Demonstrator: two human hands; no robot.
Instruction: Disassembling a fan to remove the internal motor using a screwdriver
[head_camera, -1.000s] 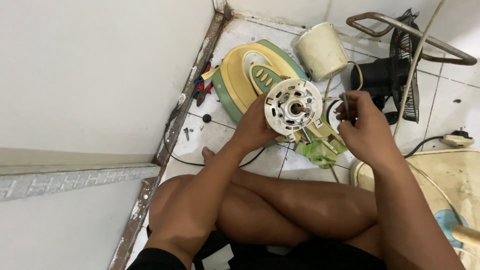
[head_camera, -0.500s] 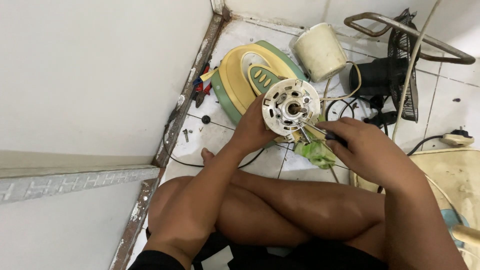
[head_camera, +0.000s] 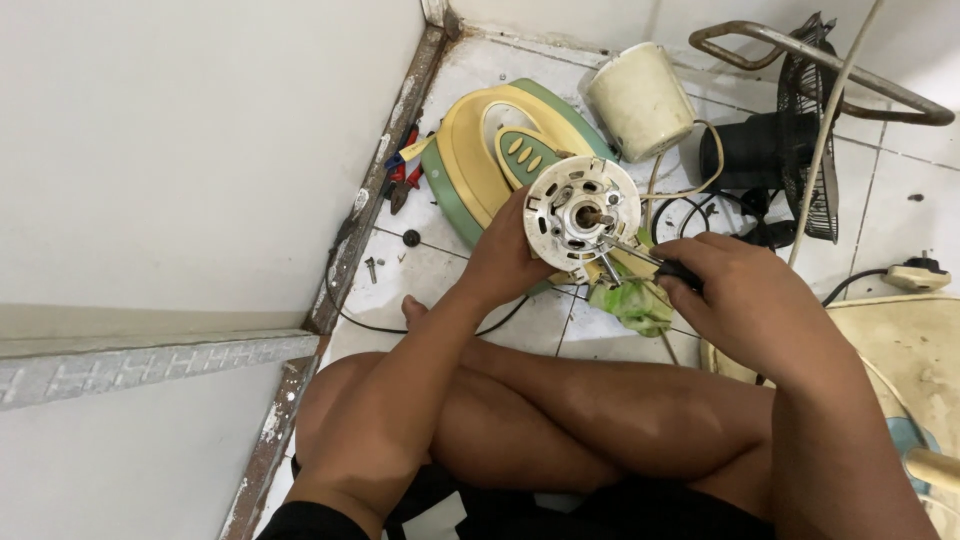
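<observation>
My left hand (head_camera: 505, 262) grips a round white fan motor housing (head_camera: 580, 213) from its left side and holds it up above the floor, with its metal shaft in the middle facing me. My right hand (head_camera: 745, 295) is closed on a dark-handled screwdriver (head_camera: 640, 258), and its metal tip touches the housing's face near the lower right of the shaft. A crumpled green cloth (head_camera: 630, 300) lies just under the housing. My crossed bare legs (head_camera: 560, 410) fill the lower part of the view.
A yellow-and-green fan base (head_camera: 480, 160) lies on the tiled floor (head_camera: 420, 270) behind the housing. A cream pot (head_camera: 640, 100), a black fan guard and motor (head_camera: 790, 150), cables, red-and-blue pliers (head_camera: 405, 175) and loose screws surround it. White walls stand to the left.
My right hand dropped from beside the housing, took the screwdriver and brought its tip to the housing's face. My left hand kept the housing nearly still.
</observation>
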